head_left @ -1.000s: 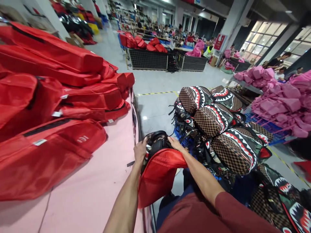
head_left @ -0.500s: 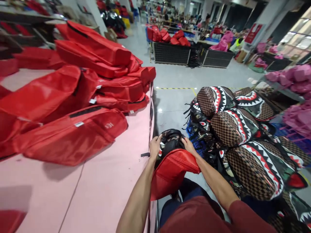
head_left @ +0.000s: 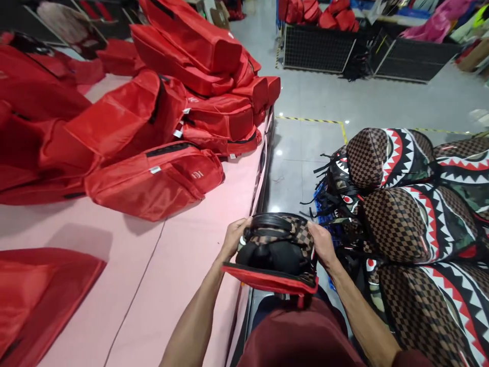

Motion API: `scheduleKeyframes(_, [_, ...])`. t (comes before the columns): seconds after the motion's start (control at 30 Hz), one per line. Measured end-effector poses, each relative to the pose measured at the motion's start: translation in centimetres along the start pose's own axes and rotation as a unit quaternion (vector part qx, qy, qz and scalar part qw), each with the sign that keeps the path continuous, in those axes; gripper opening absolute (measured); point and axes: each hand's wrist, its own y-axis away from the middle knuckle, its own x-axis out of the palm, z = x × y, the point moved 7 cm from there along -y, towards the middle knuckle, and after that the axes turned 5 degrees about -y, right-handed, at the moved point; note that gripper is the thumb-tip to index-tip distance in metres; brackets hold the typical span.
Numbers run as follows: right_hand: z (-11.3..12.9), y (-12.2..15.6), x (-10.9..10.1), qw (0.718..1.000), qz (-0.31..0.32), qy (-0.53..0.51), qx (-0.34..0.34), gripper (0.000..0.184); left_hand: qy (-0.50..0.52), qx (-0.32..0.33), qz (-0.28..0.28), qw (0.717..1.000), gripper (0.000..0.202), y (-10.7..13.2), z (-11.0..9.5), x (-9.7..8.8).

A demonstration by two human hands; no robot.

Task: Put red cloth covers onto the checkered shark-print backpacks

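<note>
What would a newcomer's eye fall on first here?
Probably the red bags heaped across the pink table on the left. Next, the toothy shark-mouth bags stacked on the right. Between them, the left grip and right grip hold a checkered bag beside the table's edge.

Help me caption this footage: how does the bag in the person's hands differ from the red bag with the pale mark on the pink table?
The held bag shows brown-and-black check with a red edge; the red bag is mostly red. The held bag is between the left hand and right hand; the red bag lies on the pink table. Both include red and black.
</note>
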Motion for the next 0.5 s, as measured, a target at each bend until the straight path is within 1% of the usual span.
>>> scheduleKeyframes(0.07, [0.0, -2.0, 1.7, 0.998, 0.003, 0.055, -0.001, 0.072, -0.003, -0.026, -0.02, 0.999, 0.065, 0.4, 1.5, -1.4])
scheduleKeyframes(0.17, [-2.1, -5.5, 4.2, 0.995, 0.005, 0.095, 0.019, 0.08, -0.004, -0.061, -0.052, 0.997, 0.065, 0.9, 3.5, -2.2])
scheduleKeyframes(0.23, [-3.4, -7.2, 5.2, 0.995, 0.006, 0.097, 0.016, 0.079, 0.008, -0.077, -0.078, 0.994, 0.067, 1.5, 4.0, -2.4])
scheduleKeyframes(0.3, [-4.0, -8.1, 5.6, 0.995, 0.012, 0.1, 0.007, 0.078, 0.028, -0.09, -0.1, 0.991, 0.069, 2.4, 3.8, -2.7])
scheduleKeyframes(0.37, [-4.1, -8.2, 5.0, 0.994, 0.025, 0.105, 0.002, 0.079, 0.055, -0.102, -0.115, 0.987, 0.07, 3.8, 3.1, -2.6])
scheduleKeyframes(0.4, [-4.0, -8.1, 4.2, 0.994, 0.03, 0.107, 0.003, 0.081, 0.071, -0.108, -0.119, 0.984, 0.07, 4.5, 2.7, -2.1])
scheduleKeyframes(0.43, [-4.1, -7.9, 3.2, 0.993, 0.031, 0.11, 0.005, 0.082, 0.089, -0.114, -0.115, 0.983, 0.07, 5.2, 2.3, -1.3])
scheduleKeyframes(0.5, [-4.3, -7.5, 0.3, 0.993, 0.018, 0.118, 0.015, 0.084, 0.107, -0.108, -0.088, 0.985, 0.068, 5.9, 1.3, 1.6])
